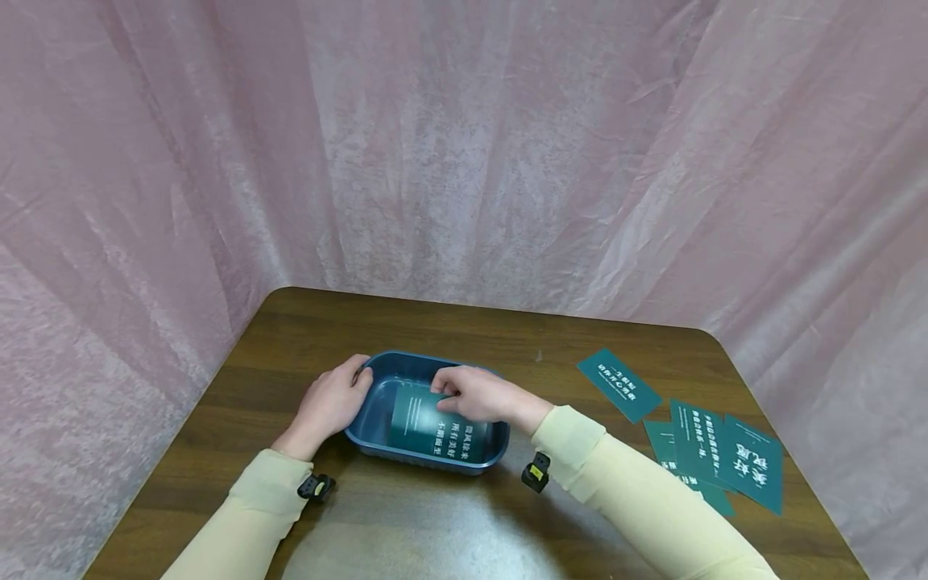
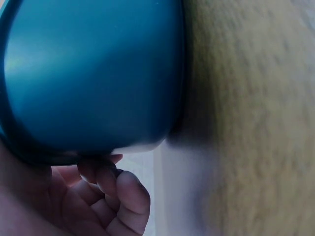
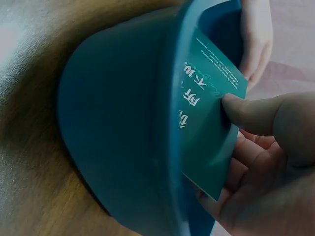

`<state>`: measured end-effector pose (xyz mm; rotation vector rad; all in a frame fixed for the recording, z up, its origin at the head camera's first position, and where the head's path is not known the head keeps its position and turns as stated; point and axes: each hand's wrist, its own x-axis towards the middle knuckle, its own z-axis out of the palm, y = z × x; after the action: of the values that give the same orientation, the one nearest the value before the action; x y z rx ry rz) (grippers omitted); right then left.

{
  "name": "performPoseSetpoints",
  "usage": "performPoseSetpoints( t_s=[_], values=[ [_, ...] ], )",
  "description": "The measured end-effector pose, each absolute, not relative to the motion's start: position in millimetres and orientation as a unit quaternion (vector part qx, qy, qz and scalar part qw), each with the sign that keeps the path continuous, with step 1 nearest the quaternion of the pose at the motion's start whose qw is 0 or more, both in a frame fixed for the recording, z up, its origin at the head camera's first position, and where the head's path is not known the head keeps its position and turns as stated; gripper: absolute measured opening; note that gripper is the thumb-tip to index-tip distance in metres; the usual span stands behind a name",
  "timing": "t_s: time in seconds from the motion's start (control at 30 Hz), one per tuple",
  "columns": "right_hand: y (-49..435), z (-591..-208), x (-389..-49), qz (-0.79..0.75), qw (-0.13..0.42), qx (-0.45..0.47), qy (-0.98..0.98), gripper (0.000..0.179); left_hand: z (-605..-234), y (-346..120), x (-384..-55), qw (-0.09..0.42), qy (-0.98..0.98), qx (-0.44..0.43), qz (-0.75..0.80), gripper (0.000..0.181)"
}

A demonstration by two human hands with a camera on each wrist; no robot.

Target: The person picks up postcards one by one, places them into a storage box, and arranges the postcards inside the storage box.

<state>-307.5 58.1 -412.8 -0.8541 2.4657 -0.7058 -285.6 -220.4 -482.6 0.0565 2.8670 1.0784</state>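
Observation:
A dark blue plastic basin (image 1: pixel 377 403) with rounded corners stands on the table. My left hand (image 1: pixel 329 403) grips its left rim, thumb over the edge; the left wrist view shows the fingers (image 2: pixel 133 196) curled under that rim against the outer wall. Inside the basin, my right hand (image 1: pixel 478 395) pinches a green card (image 1: pixel 420 419) with white printed characters. From the right wrist view, the thumb (image 3: pixel 246 113) lies on the card's printed face and the other fingers are behind it. The card tilts within the basin, its lower part hidden by the near wall.
On the right of the wooden table (image 1: pixel 507 322) lies a single green card (image 1: pixel 619 385). Nearer the right edge, several more green cards (image 1: pixel 754 463) overlap in a loose pile, partly behind my right sleeve (image 1: pixel 638 491). A pink curtain (image 1: pixel 464 161) hangs behind the table.

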Motion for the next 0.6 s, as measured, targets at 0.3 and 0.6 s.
performPoseSetpoints(
  t_s=[0.3,0.6],
  values=[
    [49.7,-426.8,-302.4,-0.103,0.114,-0.330,0.931,0.017,-482.3,-219.8,-285.5,0.044,0.934,0.015,0.353,0.050],
    [45.6,-437.5,-304.5,-0.035,0.093,-0.344,0.934,0.022,-484.0,-220.8,-285.2,0.033,0.935,0.019,0.351,0.049]
  ],
)
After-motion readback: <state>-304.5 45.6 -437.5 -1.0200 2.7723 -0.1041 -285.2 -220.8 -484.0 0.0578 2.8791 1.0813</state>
